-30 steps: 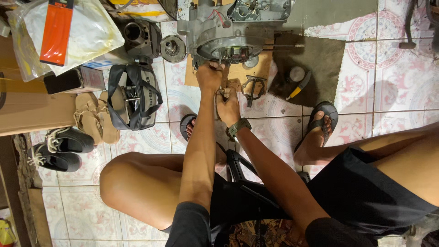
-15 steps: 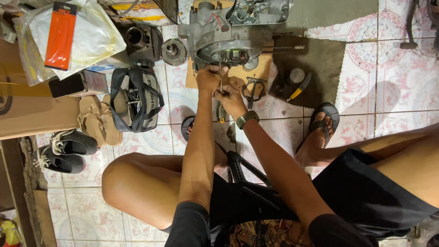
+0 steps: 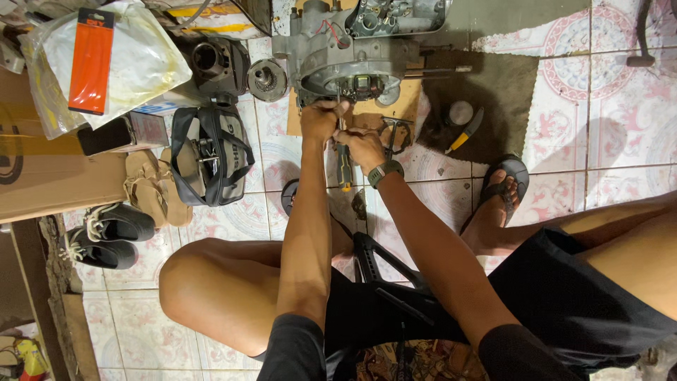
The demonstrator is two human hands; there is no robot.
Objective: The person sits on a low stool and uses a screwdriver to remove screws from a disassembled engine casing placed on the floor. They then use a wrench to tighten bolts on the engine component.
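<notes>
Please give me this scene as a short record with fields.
Place: tiled floor, person seated over the work
Left hand: closed at the front of the engine case
Right hand: grip closed on a screwdriver, handle pointing down
Wrist: watch on the right arm
Left of work: tool bag, sandals, shoes
Right of work: yellow-handled tool

Engine case [image 3: 352, 53] was dull grey cast metal – kinda grimy. The screwdriver [image 3: 344, 166] had a rubbery-looking black-and-yellow grip. Floor tiles [image 3: 599, 106] were glossy ceramic, the tool bag [image 3: 211, 159] matt black cloth, and the box [image 3: 49, 176] plain brown cardboard – matt.
</notes>
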